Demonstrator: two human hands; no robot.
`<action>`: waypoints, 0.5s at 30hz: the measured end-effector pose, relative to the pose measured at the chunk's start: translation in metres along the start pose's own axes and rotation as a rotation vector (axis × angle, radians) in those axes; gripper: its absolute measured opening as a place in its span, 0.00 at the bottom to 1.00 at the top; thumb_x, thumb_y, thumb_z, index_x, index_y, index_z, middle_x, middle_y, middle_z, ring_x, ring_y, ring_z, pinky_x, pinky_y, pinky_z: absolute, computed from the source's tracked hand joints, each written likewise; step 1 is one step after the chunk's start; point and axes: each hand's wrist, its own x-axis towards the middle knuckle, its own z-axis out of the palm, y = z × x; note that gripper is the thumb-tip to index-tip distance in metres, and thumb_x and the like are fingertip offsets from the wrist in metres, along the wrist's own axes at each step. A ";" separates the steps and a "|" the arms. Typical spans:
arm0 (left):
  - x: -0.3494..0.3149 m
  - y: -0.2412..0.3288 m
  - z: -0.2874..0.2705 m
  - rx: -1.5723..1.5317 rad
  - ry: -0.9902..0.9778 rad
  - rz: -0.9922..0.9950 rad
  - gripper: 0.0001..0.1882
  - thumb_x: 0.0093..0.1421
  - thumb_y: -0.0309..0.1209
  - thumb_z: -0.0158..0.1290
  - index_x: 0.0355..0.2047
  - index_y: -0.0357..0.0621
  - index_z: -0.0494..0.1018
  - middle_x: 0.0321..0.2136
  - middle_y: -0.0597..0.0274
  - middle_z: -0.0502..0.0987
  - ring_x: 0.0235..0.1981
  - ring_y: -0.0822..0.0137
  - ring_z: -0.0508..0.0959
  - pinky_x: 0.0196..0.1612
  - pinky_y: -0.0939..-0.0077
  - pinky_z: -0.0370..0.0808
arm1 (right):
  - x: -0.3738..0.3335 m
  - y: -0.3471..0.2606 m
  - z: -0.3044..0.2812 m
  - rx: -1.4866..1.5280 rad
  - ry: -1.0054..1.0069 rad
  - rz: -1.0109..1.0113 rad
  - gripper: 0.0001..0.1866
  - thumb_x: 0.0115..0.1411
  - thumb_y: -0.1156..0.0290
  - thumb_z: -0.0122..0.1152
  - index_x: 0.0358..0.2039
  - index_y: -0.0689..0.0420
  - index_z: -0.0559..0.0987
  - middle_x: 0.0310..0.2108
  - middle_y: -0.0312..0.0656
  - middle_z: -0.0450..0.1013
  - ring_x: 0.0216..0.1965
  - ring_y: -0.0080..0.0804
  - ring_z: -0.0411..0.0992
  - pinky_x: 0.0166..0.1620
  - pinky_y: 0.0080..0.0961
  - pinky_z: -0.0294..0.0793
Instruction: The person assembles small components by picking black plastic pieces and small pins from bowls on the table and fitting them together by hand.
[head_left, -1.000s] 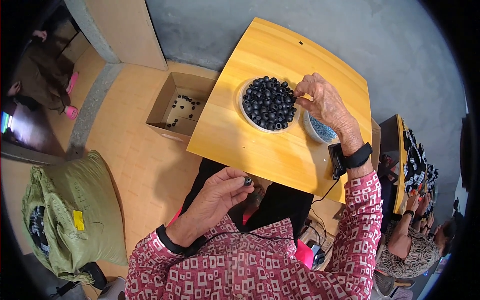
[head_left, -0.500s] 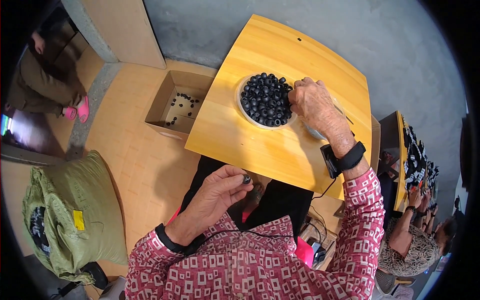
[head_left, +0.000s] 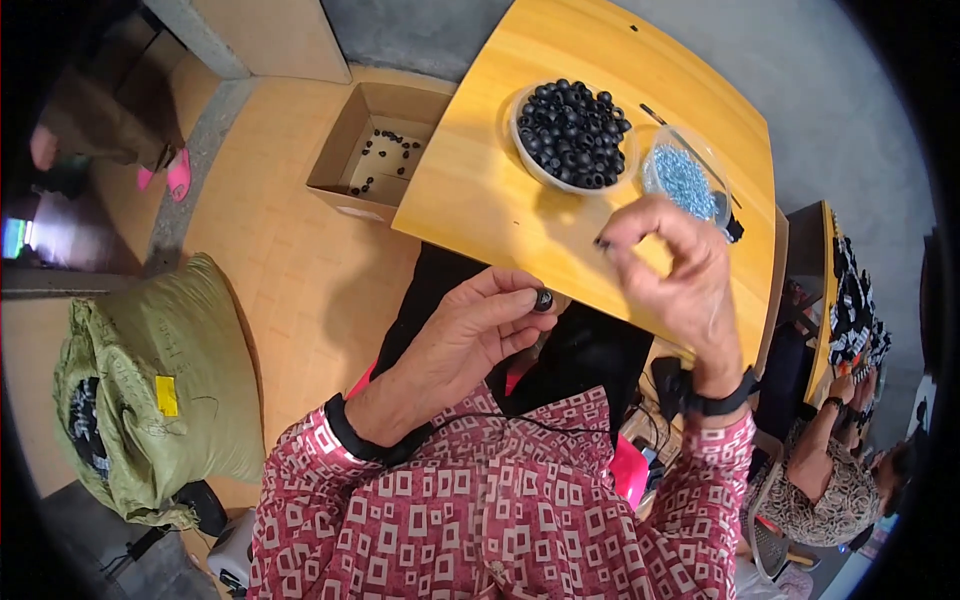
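Between the thumb and fingers of my left hand (head_left: 480, 325) is a small black hollow round piece (head_left: 543, 300), held over my lap just off the table's near edge. My right hand (head_left: 675, 265) is raised above the table's near right part, slightly blurred. Its thumb and forefinger pinch a small dark piece (head_left: 603, 243), too blurred to name surely. Beyond stands a round clear bowl (head_left: 530, 160) heaped with similar black hollow pieces (head_left: 575, 135). To its right, a clear plastic tub (head_left: 722, 185) holds many tiny light-blue shiny parts (head_left: 682, 182).
A cardboard box (head_left: 335, 150) with scattered black pieces stands left of the yellow wooden table (head_left: 470, 200). A stuffed green sack (head_left: 190, 380) sits at the left. A thin dark rod (head_left: 653, 115) lies behind the tub. Other people (head_left: 830, 475) are at the right and far left.
My right hand has come back from the bowl's right side toward my left hand, pinching a small dark piece. My left hand keeps its black piece. The view has shifted, exposing the tub of light-blue parts.
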 end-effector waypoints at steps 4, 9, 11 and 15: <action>0.010 -0.004 -0.007 -0.033 -0.013 0.003 0.10 0.64 0.26 0.50 0.45 0.41 0.71 0.39 0.60 0.79 0.40 0.68 0.81 0.43 0.79 0.78 | -0.025 0.019 0.028 0.387 0.036 0.103 0.08 0.50 0.84 0.62 0.33 0.63 0.79 0.32 0.37 0.75 0.37 0.22 0.72 0.44 0.21 0.71; 0.031 -0.018 -0.007 -0.035 -0.005 -0.020 0.10 0.64 0.25 0.50 0.46 0.40 0.72 0.39 0.59 0.79 0.40 0.68 0.81 0.43 0.80 0.79 | -0.039 0.055 0.031 0.644 0.053 0.146 0.11 0.50 0.87 0.64 0.36 0.64 0.78 0.34 0.38 0.75 0.38 0.23 0.72 0.43 0.20 0.73; 0.034 -0.019 -0.009 -0.038 -0.020 -0.017 0.10 0.64 0.25 0.50 0.46 0.40 0.72 0.38 0.59 0.79 0.39 0.68 0.81 0.42 0.80 0.79 | -0.041 0.059 0.033 0.647 0.062 0.131 0.11 0.50 0.87 0.65 0.35 0.64 0.78 0.34 0.38 0.75 0.38 0.23 0.72 0.43 0.21 0.72; 0.040 -0.021 -0.010 -0.042 -0.030 0.003 0.10 0.64 0.25 0.49 0.46 0.39 0.72 0.38 0.59 0.79 0.39 0.69 0.81 0.41 0.81 0.78 | -0.042 0.066 0.034 0.596 0.101 0.048 0.12 0.48 0.88 0.65 0.35 0.64 0.78 0.35 0.41 0.74 0.38 0.25 0.72 0.44 0.22 0.72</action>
